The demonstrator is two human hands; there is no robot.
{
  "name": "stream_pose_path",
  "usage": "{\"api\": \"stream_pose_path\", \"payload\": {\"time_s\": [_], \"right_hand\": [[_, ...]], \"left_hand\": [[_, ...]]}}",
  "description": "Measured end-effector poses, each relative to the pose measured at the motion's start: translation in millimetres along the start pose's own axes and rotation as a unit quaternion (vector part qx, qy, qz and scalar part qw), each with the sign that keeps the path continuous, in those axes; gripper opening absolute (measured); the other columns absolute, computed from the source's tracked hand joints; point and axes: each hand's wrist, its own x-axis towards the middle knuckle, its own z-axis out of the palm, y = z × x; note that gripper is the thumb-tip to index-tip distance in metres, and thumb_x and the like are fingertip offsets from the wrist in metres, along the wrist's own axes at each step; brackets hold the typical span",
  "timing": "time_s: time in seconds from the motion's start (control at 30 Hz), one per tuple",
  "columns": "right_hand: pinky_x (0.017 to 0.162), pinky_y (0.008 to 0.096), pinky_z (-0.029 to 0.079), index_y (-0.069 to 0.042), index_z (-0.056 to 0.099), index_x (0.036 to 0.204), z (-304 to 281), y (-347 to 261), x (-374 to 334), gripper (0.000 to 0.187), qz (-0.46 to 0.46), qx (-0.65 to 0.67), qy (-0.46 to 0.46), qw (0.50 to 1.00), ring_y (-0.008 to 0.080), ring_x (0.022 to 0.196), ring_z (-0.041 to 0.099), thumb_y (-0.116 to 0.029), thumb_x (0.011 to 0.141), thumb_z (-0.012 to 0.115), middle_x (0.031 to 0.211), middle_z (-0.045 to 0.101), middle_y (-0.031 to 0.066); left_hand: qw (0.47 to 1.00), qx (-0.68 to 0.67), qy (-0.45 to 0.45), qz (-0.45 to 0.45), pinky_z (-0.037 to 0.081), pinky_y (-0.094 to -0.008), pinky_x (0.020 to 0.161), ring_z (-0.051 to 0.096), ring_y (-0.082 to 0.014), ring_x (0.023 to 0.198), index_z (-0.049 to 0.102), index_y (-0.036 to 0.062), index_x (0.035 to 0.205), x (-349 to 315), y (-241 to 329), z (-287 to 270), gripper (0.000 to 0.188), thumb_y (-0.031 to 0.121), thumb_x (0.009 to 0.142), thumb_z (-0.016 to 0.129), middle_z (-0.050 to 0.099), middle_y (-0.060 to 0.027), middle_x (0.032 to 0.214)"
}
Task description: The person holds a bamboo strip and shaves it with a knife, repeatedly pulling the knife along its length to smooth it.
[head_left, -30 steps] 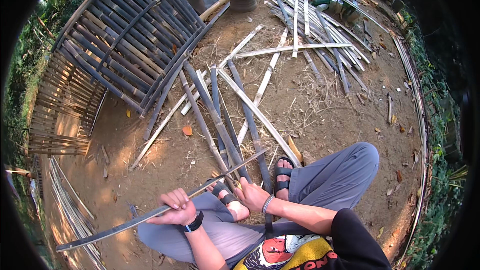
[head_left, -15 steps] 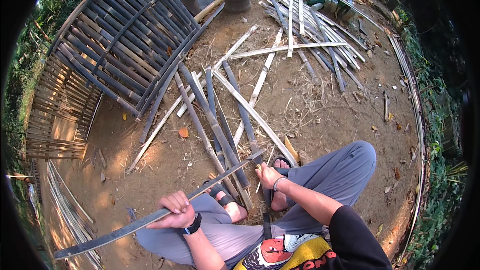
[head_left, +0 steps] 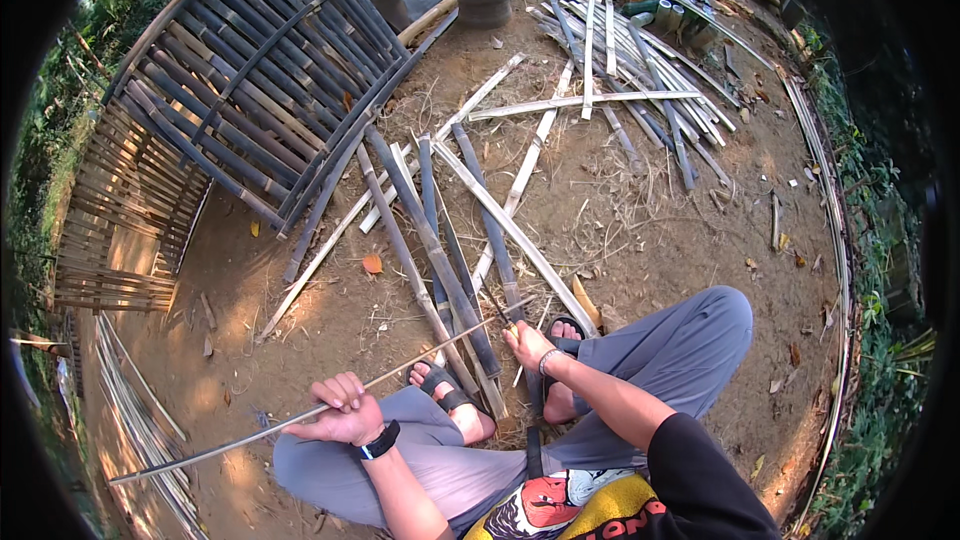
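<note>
A: Left grip (head_left: 345, 412) first, what's it doing?
B: Curled round a long thin bamboo strip (head_left: 400, 368), which slants from low left up to the right grip (head_left: 527, 342)
A: And that right one?
B: Clenched on a small dark-bladed tool (head_left: 503, 314), blade by the strip's upper end; can't tell if they touch
A: Nearby?
B: Two black sandals (head_left: 437, 380) on the dirt (head_left: 690, 250), dark bamboo poles (head_left: 435, 255) lying just past them
A: Further out?
B: Big dark slatted frame (head_left: 265, 80) upper left, pale strips (head_left: 588, 60) heaped upper right, squat plastic container (head_left: 483, 0) between them
</note>
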Motion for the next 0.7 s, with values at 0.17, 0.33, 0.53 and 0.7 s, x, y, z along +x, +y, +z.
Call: {"api": "stream_pose_path", "payload": {"time_s": [0.17,0.33,0.53,0.7], "right_hand": [[0.081,0.0559,0.046,0.007,0.043,0.105,5.1,-40.9,-14.8,0.05,-0.001,-0.003,-0.017,1.0,0.0519,0.093,0.058,-0.042,0.097,0.042,0.089,0.06,0.0378],[0.075,0.058,0.046,0.004,0.04,0.099,-2.4,-101.2,-77.2,0.042,-0.151,0.031,-0.07,0.986,0.0539,0.084,0.057,-0.038,0.098,0.041,0.079,0.059,0.0377],[0.078,0.0529,0.049,0.007,0.042,0.1,3.5,22.3,-2.0,0.049,-0.011,-0.07,0.014,0.997,0.0478,0.089,0.062,-0.042,0.098,0.037,0.088,0.062,0.0355],[0.073,0.0568,0.046,0.005,0.04,0.102,-0.6,-70.0,-51.3,0.041,-0.108,-0.009,-0.051,0.993,0.0514,0.086,0.059,-0.036,0.098,0.042,0.083,0.06,0.0361]], "left_hand": [[0.999,0.003,0.035,0.006,0.028,-0.028,0.044,0.028,-0.0128,0.036,0.039,0.01,0.053,-5.8,3.0,-5.7,0.08,0.084,0.08,0.025,0.033,-0.0003,0.042],[1.0,0.018,0.017,0.014,0.021,-0.0275,0.044,0.024,-0.0115,0.039,0.038,0.0104,0.053,-12.0,2.3,1.8,0.079,0.084,0.08,0.027,0.029,0.0011,0.042],[0.999,0.014,0.034,0.008,0.021,-0.0275,0.044,0.024,-0.0117,0.039,0.037,0.0108,0.053,-13.2,-0.9,3.3,0.079,0.084,0.08,0.027,0.029,0.0008,0.042],[0.999,0.025,0.023,0.016,0.021,-0.0273,0.044,0.024,-0.012,0.038,0.037,0.0112,0.053,-11.8,1.6,-2.0,0.079,0.084,0.08,0.027,0.029,0.001,0.042]]}}
